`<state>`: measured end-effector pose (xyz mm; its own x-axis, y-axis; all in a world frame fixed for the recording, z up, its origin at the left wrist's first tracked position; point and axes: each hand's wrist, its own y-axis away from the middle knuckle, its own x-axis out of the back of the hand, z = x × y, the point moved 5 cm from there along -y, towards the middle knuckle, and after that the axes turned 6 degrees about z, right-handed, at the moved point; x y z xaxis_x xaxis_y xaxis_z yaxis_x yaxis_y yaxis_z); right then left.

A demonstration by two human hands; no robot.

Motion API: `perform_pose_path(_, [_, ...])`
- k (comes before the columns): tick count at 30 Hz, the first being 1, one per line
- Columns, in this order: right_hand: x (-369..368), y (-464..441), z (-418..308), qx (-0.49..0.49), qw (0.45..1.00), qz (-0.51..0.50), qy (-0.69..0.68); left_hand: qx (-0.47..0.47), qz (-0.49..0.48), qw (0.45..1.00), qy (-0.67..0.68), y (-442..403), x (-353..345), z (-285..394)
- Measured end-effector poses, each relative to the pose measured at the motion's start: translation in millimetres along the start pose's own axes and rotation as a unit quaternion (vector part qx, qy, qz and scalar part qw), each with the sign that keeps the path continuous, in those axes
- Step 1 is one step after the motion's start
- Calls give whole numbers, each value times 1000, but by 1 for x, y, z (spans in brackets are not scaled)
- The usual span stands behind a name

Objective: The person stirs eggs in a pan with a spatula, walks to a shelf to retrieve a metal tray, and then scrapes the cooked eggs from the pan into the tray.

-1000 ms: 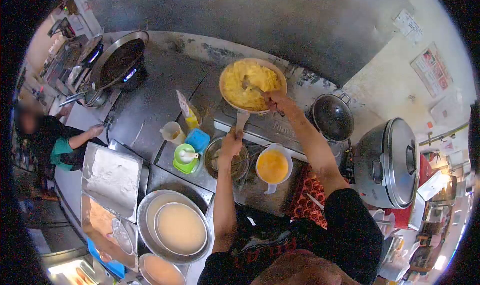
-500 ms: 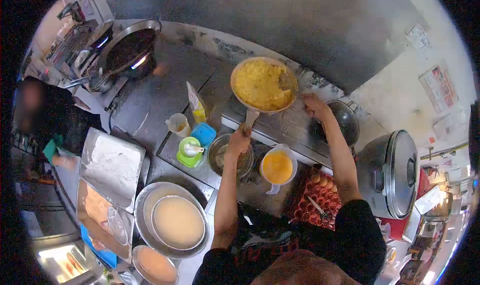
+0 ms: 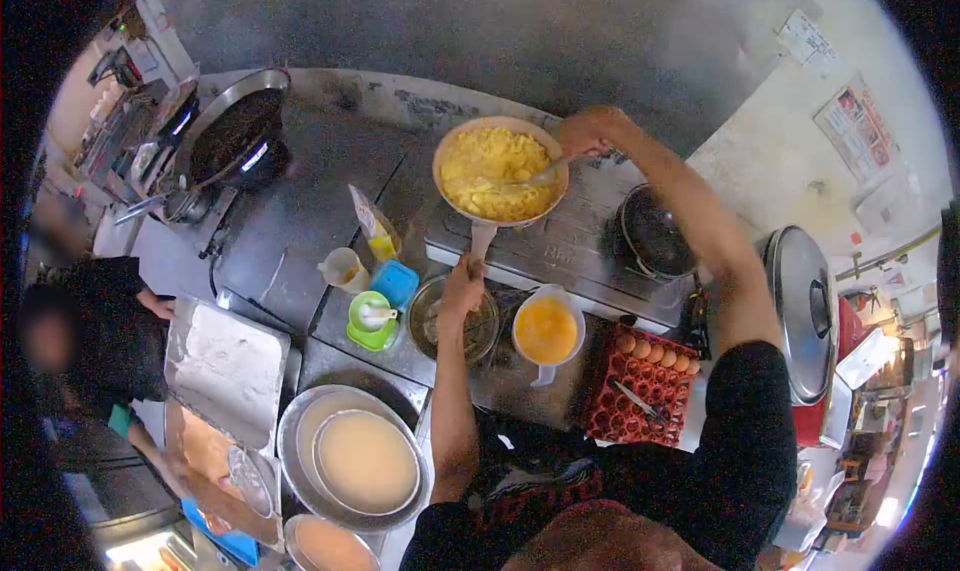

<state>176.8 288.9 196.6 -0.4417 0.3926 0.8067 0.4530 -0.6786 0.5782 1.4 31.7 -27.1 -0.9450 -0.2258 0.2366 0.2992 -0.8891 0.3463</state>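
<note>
My left hand point(image 3: 461, 289) is closed round the handle of a round pan point(image 3: 440, 193), which is tilted a little over the stove. Yellow scrambled egg point(image 3: 492, 161) fills much of the pan. At the pan's upper right, my right hand point(image 3: 592, 133) grips a spoon-like utensil point(image 3: 545, 174), its head down in the egg. Below my left hand's pan sits a metal bowl point(image 3: 425, 336), partly hidden by my left wrist. Beside it stands a clear jug with orange-yellow liquid point(image 3: 546, 332).
A red tray point(image 3: 607, 396) holds several eggs and scissors. A lidded black pan point(image 3: 655, 233) and large cooker point(image 3: 797, 311) stand right. Left are a wok point(image 3: 237, 131), flour tray point(image 3: 228, 363), batter bowls point(image 3: 367, 461) and two people point(image 3: 110, 321). A green cup point(image 3: 371, 333) sits centrally.
My right hand has moved from the pan's right side to its upper right, with the utensil now across the egg. The egg is more broken up. A second person shows at the left.
</note>
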Motion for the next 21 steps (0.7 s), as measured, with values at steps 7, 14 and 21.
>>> perform_pose_path(7, [-72, -35, -16, -1, 980, 170, 107, -252, 79, 956, -128, -27, -13, -38])
perform_pose_path(14, [-115, -134, 19, -164, 932, 315, 72, -53, 18, 996, -63, 13, 10, 22])
perform_pose_path(21, [-47, -132, -15, 46, 879, 442, 172, -17, -3, 997, -79, 8, 8, 21])
